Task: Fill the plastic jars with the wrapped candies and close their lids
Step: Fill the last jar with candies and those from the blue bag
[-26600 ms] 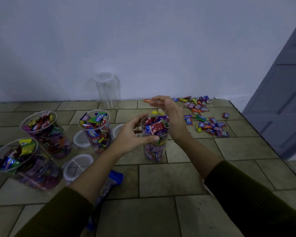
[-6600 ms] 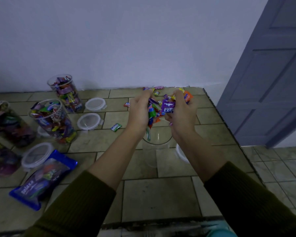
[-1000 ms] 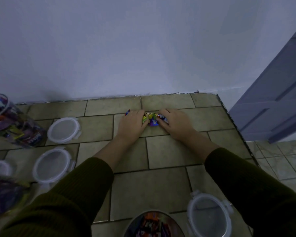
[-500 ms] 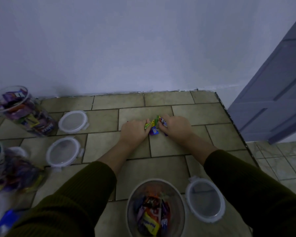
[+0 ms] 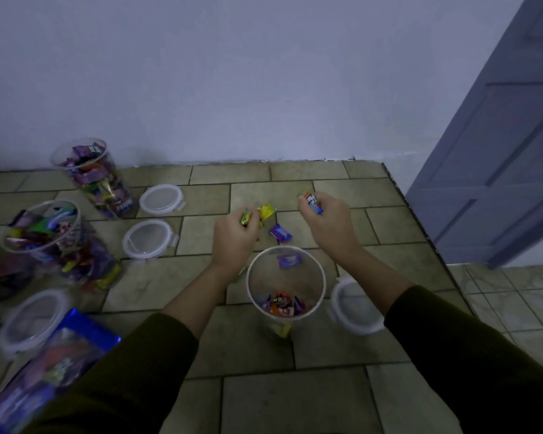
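Observation:
A clear plastic jar [image 5: 257,296] stands open on the tiled counter in front of me, with several wrapped candies at its bottom. My left hand [image 5: 234,239] grips green and yellow wrapped candies [image 5: 265,211] just beyond the jar's rim. My right hand [image 5: 326,219] holds an orange and blue candy [image 5: 312,203] to the right of that. One purple candy [image 5: 280,232] lies or falls between my hands, another purple candy [image 5: 289,260] is inside the jar's mouth. The jar's lid [image 5: 355,306] lies to its right.
Two candy-filled open jars [image 5: 98,180] [image 5: 60,245] stand at the left, with lids [image 5: 161,198] [image 5: 147,238] [image 5: 32,321] beside them. A blue candy bag [image 5: 54,368] lies at the lower left. The counter edge [image 5: 427,236] drops off at the right, near a grey door [image 5: 499,145].
My hands have lifted from the counter with the gathered candies and drawn back toward the jar. Purple candies have come loose, one now in the jar's mouth.

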